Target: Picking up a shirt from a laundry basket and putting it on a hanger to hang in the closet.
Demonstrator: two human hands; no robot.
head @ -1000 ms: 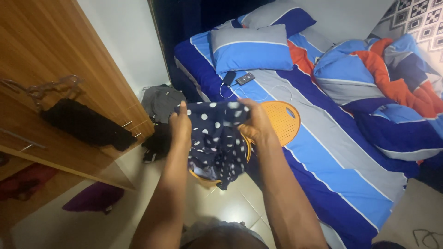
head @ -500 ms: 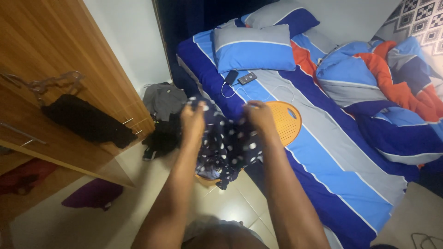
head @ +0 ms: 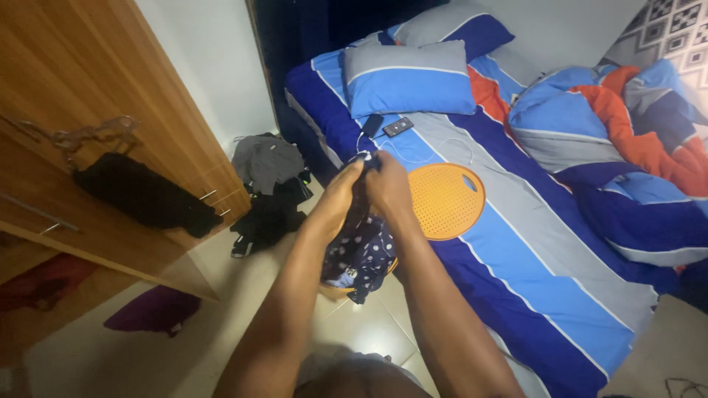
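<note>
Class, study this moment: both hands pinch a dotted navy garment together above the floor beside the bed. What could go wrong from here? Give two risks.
1. The garment hangs loose below the left hand and right hand; its end could drag on the floor.
2. A phone and cable lie on the bed nearby; swung cloth might snag them.

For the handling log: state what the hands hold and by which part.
Both the left hand and right hand grip the navy polka-dot garment by its top edge, brought together; the rest hangs below.
</note>
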